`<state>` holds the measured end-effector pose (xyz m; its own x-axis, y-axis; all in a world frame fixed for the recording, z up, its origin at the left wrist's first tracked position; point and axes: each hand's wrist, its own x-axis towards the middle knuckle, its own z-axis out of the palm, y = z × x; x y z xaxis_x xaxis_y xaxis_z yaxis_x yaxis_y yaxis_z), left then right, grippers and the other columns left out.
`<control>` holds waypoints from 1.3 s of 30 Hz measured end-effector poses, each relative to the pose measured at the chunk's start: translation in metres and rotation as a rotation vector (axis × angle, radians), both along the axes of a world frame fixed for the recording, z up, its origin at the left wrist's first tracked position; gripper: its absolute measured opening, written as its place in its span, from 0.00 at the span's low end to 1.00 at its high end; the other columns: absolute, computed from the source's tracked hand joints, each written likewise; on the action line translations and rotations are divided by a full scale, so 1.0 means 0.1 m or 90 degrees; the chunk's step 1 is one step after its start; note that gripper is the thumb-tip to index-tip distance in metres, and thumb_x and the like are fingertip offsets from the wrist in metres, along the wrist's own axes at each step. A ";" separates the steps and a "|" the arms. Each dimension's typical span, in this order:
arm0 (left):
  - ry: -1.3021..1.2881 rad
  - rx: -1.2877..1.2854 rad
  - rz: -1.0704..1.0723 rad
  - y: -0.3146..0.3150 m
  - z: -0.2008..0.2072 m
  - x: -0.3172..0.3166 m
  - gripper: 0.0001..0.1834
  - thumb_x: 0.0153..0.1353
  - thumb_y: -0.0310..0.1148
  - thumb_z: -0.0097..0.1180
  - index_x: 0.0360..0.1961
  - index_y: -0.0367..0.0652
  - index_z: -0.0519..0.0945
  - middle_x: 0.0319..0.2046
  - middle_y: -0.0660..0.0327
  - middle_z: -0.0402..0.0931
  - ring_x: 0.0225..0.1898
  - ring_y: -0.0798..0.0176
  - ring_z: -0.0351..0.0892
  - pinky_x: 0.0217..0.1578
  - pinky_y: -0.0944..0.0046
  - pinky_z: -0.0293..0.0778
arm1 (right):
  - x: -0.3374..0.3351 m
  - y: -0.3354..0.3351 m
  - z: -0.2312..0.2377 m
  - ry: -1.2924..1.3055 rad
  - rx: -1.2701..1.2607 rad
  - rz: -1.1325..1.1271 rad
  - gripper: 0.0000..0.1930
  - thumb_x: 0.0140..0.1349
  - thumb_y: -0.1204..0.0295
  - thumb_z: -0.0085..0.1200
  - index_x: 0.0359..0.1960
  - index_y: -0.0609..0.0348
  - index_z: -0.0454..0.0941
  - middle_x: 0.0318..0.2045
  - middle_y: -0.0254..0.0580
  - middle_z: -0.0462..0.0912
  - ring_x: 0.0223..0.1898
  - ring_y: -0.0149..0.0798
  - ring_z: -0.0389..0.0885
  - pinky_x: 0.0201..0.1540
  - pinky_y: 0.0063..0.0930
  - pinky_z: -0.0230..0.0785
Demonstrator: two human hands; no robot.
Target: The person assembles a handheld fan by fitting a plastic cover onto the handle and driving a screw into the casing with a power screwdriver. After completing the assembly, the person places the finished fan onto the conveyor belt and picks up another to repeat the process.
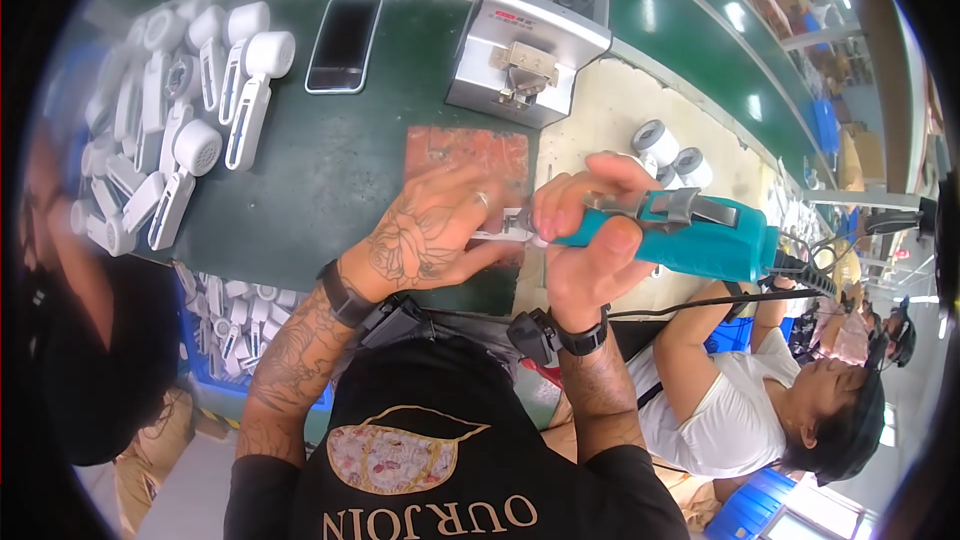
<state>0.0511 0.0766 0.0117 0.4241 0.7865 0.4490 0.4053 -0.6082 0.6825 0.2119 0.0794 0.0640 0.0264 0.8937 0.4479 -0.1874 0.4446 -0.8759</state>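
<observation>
My right hand (595, 240) is wrapped round a teal electric screwdriver (705, 238), which lies almost level with its cable end to the right. Its tip end points left, toward a small white plastic part (508, 224). My left hand (430, 230) grips that part, fingers closed, over a worn reddish-brown mat (465, 143). Fingers of both hands cover most of the part and the screwdriver's tip, so contact between the two cannot be made out.
A grey screw feeder (530, 45) stands beyond my hands, with a phone (343, 45) to its left. White handheld fans (240, 120) crowd the left. Several white round heads (656, 143) sit at right. A blue crate (205, 365) holds white parts. A co-worker in white (715, 410) sits at right.
</observation>
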 end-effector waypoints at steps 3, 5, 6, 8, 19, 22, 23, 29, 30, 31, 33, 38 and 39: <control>0.009 -0.002 0.020 -0.01 0.01 0.00 0.26 0.50 0.41 0.72 0.49 0.45 0.81 0.31 0.61 0.76 0.38 0.51 0.79 0.42 0.51 0.75 | 0.00 -0.01 0.03 0.000 -0.013 0.004 0.35 0.67 0.41 0.54 0.54 0.67 0.68 0.20 0.35 0.70 0.20 0.33 0.70 0.26 0.32 0.66; 0.014 -0.017 0.033 -0.04 0.02 0.01 0.25 0.50 0.41 0.72 0.49 0.45 0.81 0.32 0.60 0.76 0.39 0.51 0.79 0.42 0.51 0.76 | 0.01 -0.03 0.02 -0.002 -0.016 0.006 0.35 0.67 0.41 0.54 0.53 0.67 0.68 0.20 0.35 0.70 0.20 0.33 0.70 0.26 0.32 0.66; 0.016 -0.027 0.048 -0.05 0.03 0.02 0.25 0.50 0.41 0.72 0.49 0.45 0.81 0.34 0.60 0.78 0.40 0.51 0.79 0.42 0.51 0.76 | 0.01 -0.04 0.00 -0.003 -0.012 0.000 0.35 0.67 0.41 0.54 0.53 0.67 0.68 0.20 0.35 0.70 0.21 0.33 0.70 0.26 0.32 0.67; 0.020 -0.038 0.065 -0.05 0.03 0.03 0.25 0.51 0.41 0.71 0.49 0.44 0.82 0.36 0.59 0.79 0.42 0.51 0.79 0.43 0.51 0.77 | 0.01 -0.05 -0.02 -0.003 -0.007 -0.003 0.35 0.67 0.41 0.54 0.53 0.67 0.68 0.21 0.36 0.70 0.21 0.33 0.70 0.27 0.32 0.67; 0.049 -0.016 0.050 -0.06 0.05 0.04 0.23 0.52 0.41 0.70 0.48 0.43 0.83 0.43 0.58 0.83 0.46 0.52 0.80 0.49 0.51 0.76 | 0.01 -0.07 -0.02 0.013 -0.011 -0.007 0.36 0.67 0.40 0.54 0.53 0.67 0.68 0.22 0.36 0.71 0.22 0.33 0.70 0.27 0.32 0.66; 0.063 -0.017 0.046 -0.06 0.05 0.05 0.23 0.52 0.43 0.69 0.47 0.43 0.83 0.43 0.58 0.83 0.47 0.52 0.80 0.50 0.51 0.75 | 0.02 -0.06 -0.01 0.024 -0.021 -0.008 0.36 0.67 0.41 0.54 0.53 0.67 0.68 0.22 0.36 0.70 0.22 0.32 0.69 0.27 0.32 0.65; 0.063 -0.017 0.045 -0.05 0.05 0.05 0.23 0.52 0.43 0.69 0.47 0.43 0.83 0.43 0.58 0.83 0.47 0.52 0.80 0.50 0.51 0.75 | 0.02 -0.05 -0.01 0.025 -0.020 -0.009 0.36 0.67 0.41 0.54 0.53 0.67 0.68 0.22 0.36 0.70 0.22 0.32 0.69 0.27 0.32 0.65; 0.077 -0.017 0.042 -0.05 0.03 0.04 0.23 0.52 0.42 0.69 0.48 0.44 0.83 0.44 0.58 0.82 0.48 0.50 0.79 0.54 0.49 0.74 | 0.02 -0.03 -0.03 0.057 -0.026 0.001 0.34 0.68 0.44 0.55 0.53 0.68 0.68 0.22 0.36 0.70 0.22 0.32 0.69 0.27 0.32 0.64; 0.074 -0.020 0.043 -0.05 0.04 0.04 0.23 0.52 0.41 0.69 0.48 0.44 0.83 0.44 0.58 0.82 0.49 0.50 0.79 0.54 0.48 0.74 | 0.03 -0.03 -0.03 0.055 -0.025 0.005 0.34 0.68 0.44 0.55 0.53 0.68 0.68 0.22 0.36 0.70 0.22 0.32 0.69 0.27 0.32 0.64; 0.071 -0.023 0.044 -0.06 0.04 0.04 0.23 0.52 0.40 0.69 0.48 0.44 0.83 0.44 0.58 0.82 0.49 0.50 0.79 0.55 0.47 0.74 | 0.03 -0.03 -0.03 0.054 -0.024 0.008 0.33 0.69 0.44 0.55 0.53 0.68 0.68 0.22 0.36 0.70 0.22 0.32 0.69 0.27 0.32 0.64; 0.067 -0.020 0.043 -0.06 0.03 0.05 0.23 0.52 0.40 0.69 0.48 0.43 0.83 0.44 0.58 0.82 0.49 0.50 0.79 0.54 0.48 0.74 | 0.03 -0.04 -0.03 0.054 -0.025 0.004 0.33 0.68 0.44 0.55 0.53 0.68 0.68 0.22 0.36 0.70 0.22 0.32 0.69 0.28 0.32 0.64; 0.070 -0.016 0.046 -0.06 0.06 0.05 0.23 0.51 0.39 0.69 0.48 0.43 0.83 0.44 0.58 0.82 0.48 0.50 0.80 0.52 0.49 0.75 | 0.03 -0.05 -0.03 0.051 -0.023 -0.006 0.34 0.68 0.44 0.55 0.53 0.68 0.68 0.22 0.36 0.70 0.22 0.32 0.69 0.28 0.31 0.64; 0.070 -0.018 0.043 -0.06 0.07 0.05 0.22 0.52 0.39 0.69 0.48 0.43 0.83 0.43 0.58 0.82 0.48 0.50 0.80 0.51 0.50 0.75 | 0.03 -0.04 -0.04 0.059 -0.029 -0.002 0.33 0.68 0.44 0.55 0.53 0.68 0.69 0.22 0.36 0.70 0.22 0.32 0.69 0.28 0.31 0.64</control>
